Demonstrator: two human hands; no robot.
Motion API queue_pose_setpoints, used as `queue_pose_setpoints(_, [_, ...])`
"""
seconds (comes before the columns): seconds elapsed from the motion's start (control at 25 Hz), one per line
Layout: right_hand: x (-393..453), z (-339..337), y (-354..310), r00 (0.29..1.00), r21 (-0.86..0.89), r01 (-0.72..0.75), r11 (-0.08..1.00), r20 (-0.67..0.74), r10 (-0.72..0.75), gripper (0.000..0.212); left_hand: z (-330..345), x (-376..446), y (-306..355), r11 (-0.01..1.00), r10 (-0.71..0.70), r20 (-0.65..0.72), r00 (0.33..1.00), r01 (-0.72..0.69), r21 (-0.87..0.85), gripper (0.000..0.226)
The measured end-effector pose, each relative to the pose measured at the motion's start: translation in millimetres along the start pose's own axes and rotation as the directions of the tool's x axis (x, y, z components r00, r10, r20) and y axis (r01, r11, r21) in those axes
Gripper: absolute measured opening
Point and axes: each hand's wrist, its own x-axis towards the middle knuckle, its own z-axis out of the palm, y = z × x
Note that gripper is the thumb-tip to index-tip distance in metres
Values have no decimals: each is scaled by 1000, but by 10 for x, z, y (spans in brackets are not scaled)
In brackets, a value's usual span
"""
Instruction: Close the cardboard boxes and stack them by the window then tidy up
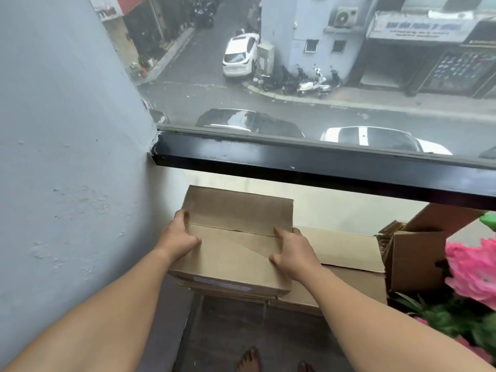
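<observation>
Closed box (236, 237) atop stack below window (295, 76), left hand (178, 238) and right hand (294, 252) flat on lid, fingers spread, gripping its sides.

A pale blue-grey wall (67, 157), its paint pitted and blistered in places, fills the left side and meets a large window (295, 76) whose black lower frame (308, 162) runs slantwise across the view. Through the glass, in flat grey daylight, lies a wet street far below with parked cars (240, 56), scooters (312, 85) and shopfronts (429, 49). Beneath the frame the low wall is cream, the floor (228, 326) is dark wood, and pink flowers (472, 269) with green leaves crowd the right edge
</observation>
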Motion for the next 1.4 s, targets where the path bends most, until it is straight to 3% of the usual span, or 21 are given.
queue_pose_setpoints(0.36, [20, 206, -49, 999, -34, 38, 999, 17, -37, 74, -7, 55, -244, 998, -45, 25, 999, 44, 36, 72])
queue_pose_setpoints(0.52, [17, 195, -11, 998, -8, 49, 999, 38, -48, 76, -21, 66, -213, 989, -44, 73, 996, 33, 145, 65])
queue_pose_setpoints(0.6, [-17, 72, 38, 998, 33, 45, 998, 43, -47, 74, -9, 16, -125, 949, -10, 68, 998, -12, 315, 58])
queue_pose_setpoints(0.68, [-88, -121, 95, 1000, 73, 24, 997, -5, -24, 68, -19, -73, 25, 865, 111, 57, 992, -124, 487, 60])
queue_pose_setpoints(0.84, [-365, -576, 437, 992, 34, -94, 995, -82, 96, 66, 68, -233, 579, 773, 290, 160, 943, -330, 542, 70])
queue_pose_setpoints(1.04, [-1147, -1152, 1183, 931, 130, -273, 953, -213, 296, 71, 459, -689, 1703, 685, 444, 395, 805, -588, 429, 71])
queue_pose_setpoints(1.24, [-2148, -1563, 1965, 802, 331, -384, 862, -344, 489, 72, 1060, -1503, 2825, 524, 571, 494, 656, -754, 396, 60])
queue_pose_setpoints(1.4, [-3281, -1705, 2776, 652, 469, -429, 772, -430, 624, 68, 1696, -2487, 3639, 311, 650, 621, 439, -898, 310, 55])
